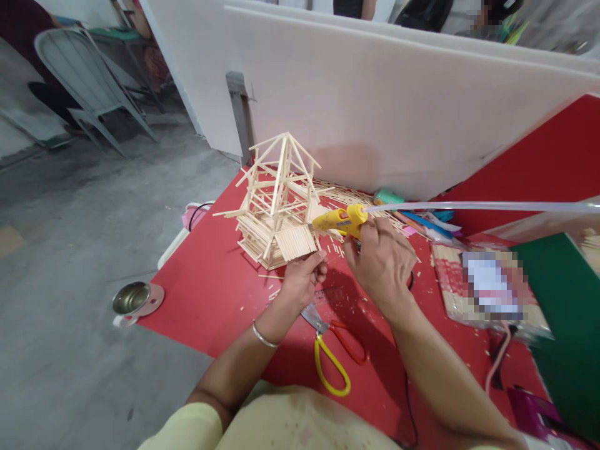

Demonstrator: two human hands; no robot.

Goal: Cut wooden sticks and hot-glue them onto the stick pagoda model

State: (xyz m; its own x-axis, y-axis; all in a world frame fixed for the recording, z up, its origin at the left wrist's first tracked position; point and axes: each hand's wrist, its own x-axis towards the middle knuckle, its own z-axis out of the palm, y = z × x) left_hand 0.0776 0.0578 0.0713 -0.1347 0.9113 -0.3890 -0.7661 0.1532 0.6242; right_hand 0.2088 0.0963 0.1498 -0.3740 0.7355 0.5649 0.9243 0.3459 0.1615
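Observation:
My right hand [382, 262] is closed round a yellow glue gun [340, 220] with a long clear glue stick [482, 206] trailing right. Its nozzle points left at a small house built of pale wooden sticks [276, 200] on the red table [210, 294]. My left hand [302, 278] is pinched at the front lower corner of the stick house, fingers touching a small panel of sticks. A silver bangle sits on my left wrist.
Scissors with yellow and red handles [330, 353] lie under my arms. Packets of sticks [487, 287], a green board [567, 325] and coloured tools are at right. A white partition [398, 106] backs the table. A metal cup [132, 299] and a chair [89, 81] stand on the floor.

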